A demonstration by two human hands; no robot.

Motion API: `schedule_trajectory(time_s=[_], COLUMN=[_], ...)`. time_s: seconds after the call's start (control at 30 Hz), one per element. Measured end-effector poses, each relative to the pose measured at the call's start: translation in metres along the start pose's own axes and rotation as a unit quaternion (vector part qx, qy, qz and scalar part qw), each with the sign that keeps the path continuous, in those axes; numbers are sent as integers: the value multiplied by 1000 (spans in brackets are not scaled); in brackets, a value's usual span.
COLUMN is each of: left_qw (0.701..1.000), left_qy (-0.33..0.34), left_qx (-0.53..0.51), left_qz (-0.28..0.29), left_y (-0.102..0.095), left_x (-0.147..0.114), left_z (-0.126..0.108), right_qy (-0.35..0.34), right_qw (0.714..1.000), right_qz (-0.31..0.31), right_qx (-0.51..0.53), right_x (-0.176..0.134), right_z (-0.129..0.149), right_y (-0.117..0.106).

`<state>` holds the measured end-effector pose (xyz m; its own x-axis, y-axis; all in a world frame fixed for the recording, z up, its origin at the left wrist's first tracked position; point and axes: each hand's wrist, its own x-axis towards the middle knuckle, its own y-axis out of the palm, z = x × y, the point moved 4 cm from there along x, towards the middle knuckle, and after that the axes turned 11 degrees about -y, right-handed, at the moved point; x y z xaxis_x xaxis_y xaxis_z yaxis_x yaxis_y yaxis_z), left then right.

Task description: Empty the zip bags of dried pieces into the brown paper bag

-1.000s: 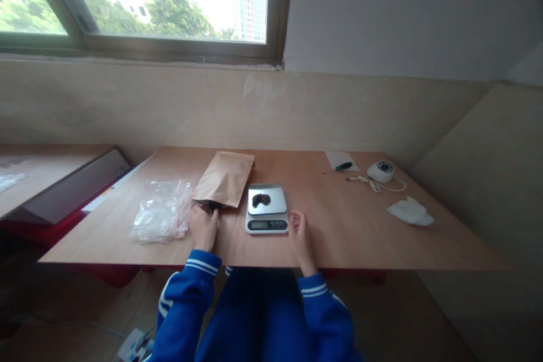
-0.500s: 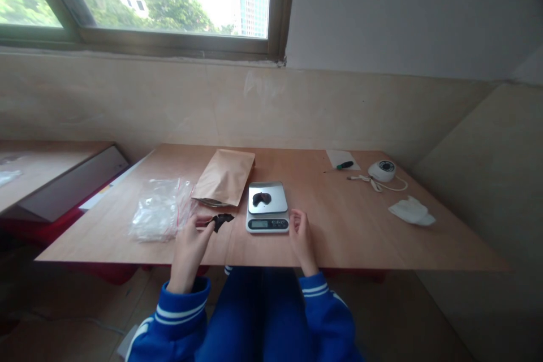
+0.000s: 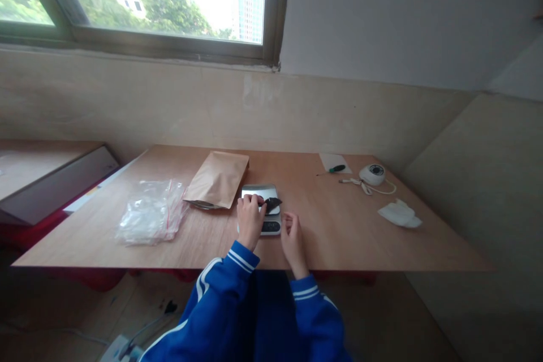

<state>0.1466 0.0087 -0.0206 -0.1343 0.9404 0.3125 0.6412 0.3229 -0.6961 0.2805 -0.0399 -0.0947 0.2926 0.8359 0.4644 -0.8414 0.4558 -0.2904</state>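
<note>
My left hand [image 3: 251, 218] is over the kitchen scale [image 3: 249, 189], its fingers pinched on a dark, thin, curled flake [image 3: 274, 204]. That flake hangs above the metal weighing plate, and I cannot tell whether it touches it. Another dark piece, seen on the plate earlier, is hidden behind my fingers and the flake. The left part of the scale's display is covered by my hand; its buttons show. Close to the scale's right edge, my right hand [image 3: 293, 240] rests on the table with loosely bent fingers, and nothing shows in it.
A brown paper pouch [image 3: 218, 180] lies behind and left of the scale, with clear zip bags [image 3: 146, 215] farther left. To the right are a green-handled screwdriver [image 3: 337, 169] on white paper, a white camera-like device [image 3: 372, 175] with a cable, and a crumpled white tissue [image 3: 400, 214].
My left hand has moved right with the dark flake, from beside the paper pouch to over the scale's plate. My right hand stays beside the scale. The view has shifted slightly.
</note>
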Motion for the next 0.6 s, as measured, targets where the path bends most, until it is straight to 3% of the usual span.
schedule_trajectory(time_s=[0.17, 0.27, 0.33, 0.37, 0.47, 0.6], left_qw=[998, 986, 966, 962, 961, 960], left_qy=[-12, -122, -230, -246, -258, -266], left_qx=[-6, -5, 33, 39, 46, 42], left_qz=[-68, -113, -115, -113, -94, -81], left_y=[-22, -38, -45, -47, -47, -44], left_x=[-5, -3, 0, 3, 16, 32], left_z=[26, 70, 104, 117, 139, 146], right_qy=[4, 9, 13, 14, 16, 12], right_qw=[1000, 1000, 1000, 1000, 1000, 1000], right_qz=[3, 3, 3, 4, 5, 2], right_qx=[-8, -15, -19, -19, -12, -3], right_x=[-1, -2, -2, -2, -2, -1], right_z=[2, 3, 3, 4, 4, 4], right_y=[-1, -2, -2, -2, -2, -2])
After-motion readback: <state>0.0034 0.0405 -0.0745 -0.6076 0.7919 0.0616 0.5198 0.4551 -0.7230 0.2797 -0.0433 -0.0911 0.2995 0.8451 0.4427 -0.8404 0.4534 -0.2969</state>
